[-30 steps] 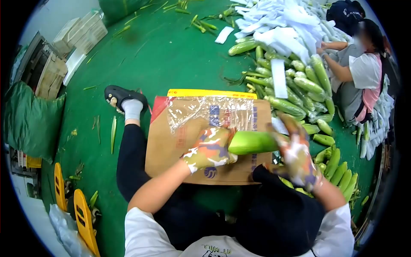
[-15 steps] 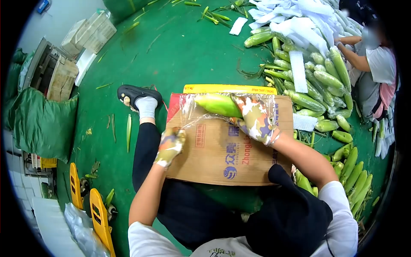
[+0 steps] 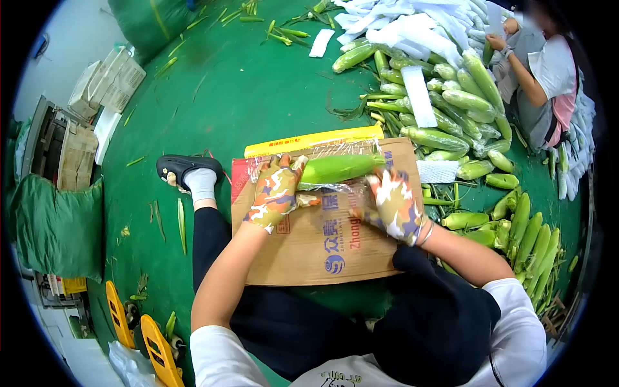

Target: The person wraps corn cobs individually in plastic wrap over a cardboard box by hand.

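Observation:
A green ear of corn [image 3: 342, 168], partly covered in clear plastic film [image 3: 335, 186], lies across a flat cardboard sheet [image 3: 290, 258] over my lap. My left hand [image 3: 278, 193], in a camouflage glove, grips its left end, fingers above and thumb below. At the other end is my right hand [image 3: 392, 205], gloved alike and slightly blurred, its thumb spread away from the fingers. Its fingertips are by the ear's right tip; whether they touch the film I cannot tell. Behind the ear sits a yellow cling-wrap box [image 3: 316, 140] along the cardboard's far edge.
To the right lie a pile of film-wrapped corn [image 3: 464, 109], white foam sleeves [image 3: 412, 32] and unwrapped ears [image 3: 529, 245]. A person [image 3: 541, 71] works beyond the pile. Green sacks [image 3: 61, 226], crates [image 3: 116, 80] and a yellow pallet-jack fork [image 3: 158, 348] are at left.
My left hand has moved from the near-left of the cardboard onto the ear's left end. My right hand has come off the ear's middle to its right end. The view has shifted.

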`<action>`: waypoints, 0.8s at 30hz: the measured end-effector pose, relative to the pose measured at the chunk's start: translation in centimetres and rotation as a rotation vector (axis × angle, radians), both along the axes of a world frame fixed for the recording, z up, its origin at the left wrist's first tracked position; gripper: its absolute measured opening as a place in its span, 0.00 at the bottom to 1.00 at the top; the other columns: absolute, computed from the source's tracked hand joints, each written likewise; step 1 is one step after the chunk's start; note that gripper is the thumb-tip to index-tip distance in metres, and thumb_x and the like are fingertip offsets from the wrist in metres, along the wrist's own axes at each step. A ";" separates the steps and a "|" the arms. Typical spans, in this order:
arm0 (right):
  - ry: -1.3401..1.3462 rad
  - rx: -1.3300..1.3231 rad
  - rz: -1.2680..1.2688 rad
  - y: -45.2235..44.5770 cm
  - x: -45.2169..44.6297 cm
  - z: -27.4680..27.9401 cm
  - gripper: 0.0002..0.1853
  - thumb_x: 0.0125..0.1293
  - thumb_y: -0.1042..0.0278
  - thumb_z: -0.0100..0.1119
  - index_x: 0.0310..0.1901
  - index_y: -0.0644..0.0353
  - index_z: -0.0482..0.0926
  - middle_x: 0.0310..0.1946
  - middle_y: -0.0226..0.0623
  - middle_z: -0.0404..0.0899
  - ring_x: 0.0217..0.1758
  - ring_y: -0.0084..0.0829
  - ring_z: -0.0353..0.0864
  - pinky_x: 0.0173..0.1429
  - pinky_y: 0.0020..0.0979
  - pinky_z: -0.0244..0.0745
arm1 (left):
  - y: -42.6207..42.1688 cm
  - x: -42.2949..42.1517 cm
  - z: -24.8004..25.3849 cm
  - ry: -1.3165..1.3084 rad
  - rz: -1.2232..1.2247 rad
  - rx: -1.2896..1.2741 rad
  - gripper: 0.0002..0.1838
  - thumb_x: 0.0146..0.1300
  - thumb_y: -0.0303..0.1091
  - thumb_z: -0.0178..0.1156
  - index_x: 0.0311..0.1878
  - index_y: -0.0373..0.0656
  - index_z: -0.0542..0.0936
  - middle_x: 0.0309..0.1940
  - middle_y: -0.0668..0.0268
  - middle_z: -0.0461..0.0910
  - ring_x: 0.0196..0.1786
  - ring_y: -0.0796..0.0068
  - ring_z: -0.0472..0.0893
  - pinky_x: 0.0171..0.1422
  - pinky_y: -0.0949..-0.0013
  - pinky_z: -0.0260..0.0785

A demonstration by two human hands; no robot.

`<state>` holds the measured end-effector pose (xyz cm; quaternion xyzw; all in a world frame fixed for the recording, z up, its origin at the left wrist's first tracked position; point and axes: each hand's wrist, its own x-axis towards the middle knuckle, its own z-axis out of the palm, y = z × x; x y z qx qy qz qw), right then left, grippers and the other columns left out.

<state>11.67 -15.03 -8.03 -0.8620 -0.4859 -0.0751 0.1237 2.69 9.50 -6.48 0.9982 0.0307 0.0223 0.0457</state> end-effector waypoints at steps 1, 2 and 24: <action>-0.061 -0.109 -0.016 -1.0 -0.1 -1.8 0.23 0.55 0.61 0.62 0.49 0.63 0.71 0.47 0.50 0.72 0.48 0.49 0.74 0.48 0.46 0.70 | 0.2 0.2 0.1 -0.003 -0.008 0.005 0.36 0.51 0.51 0.67 0.61 0.42 0.70 0.57 0.41 0.69 0.59 0.43 0.71 0.61 0.55 0.66; -0.024 -0.239 -0.090 -1.6 0.6 -1.7 0.21 0.54 0.64 0.61 0.49 0.62 0.72 0.46 0.49 0.74 0.47 0.48 0.76 0.46 0.43 0.72 | 0.4 0.5 0.1 0.020 -0.031 0.015 0.34 0.51 0.50 0.67 0.57 0.41 0.71 0.54 0.44 0.71 0.57 0.43 0.71 0.59 0.55 0.67; 0.448 -0.107 0.406 11.9 7.0 0.9 0.25 0.55 0.69 0.58 0.56 0.60 0.71 0.53 0.53 0.72 0.59 0.48 0.72 0.62 0.49 0.66 | -1.4 -4.0 -1.1 0.219 0.155 0.075 0.50 0.54 0.62 0.62 0.72 0.42 0.55 0.67 0.47 0.59 0.68 0.42 0.60 0.73 0.50 0.49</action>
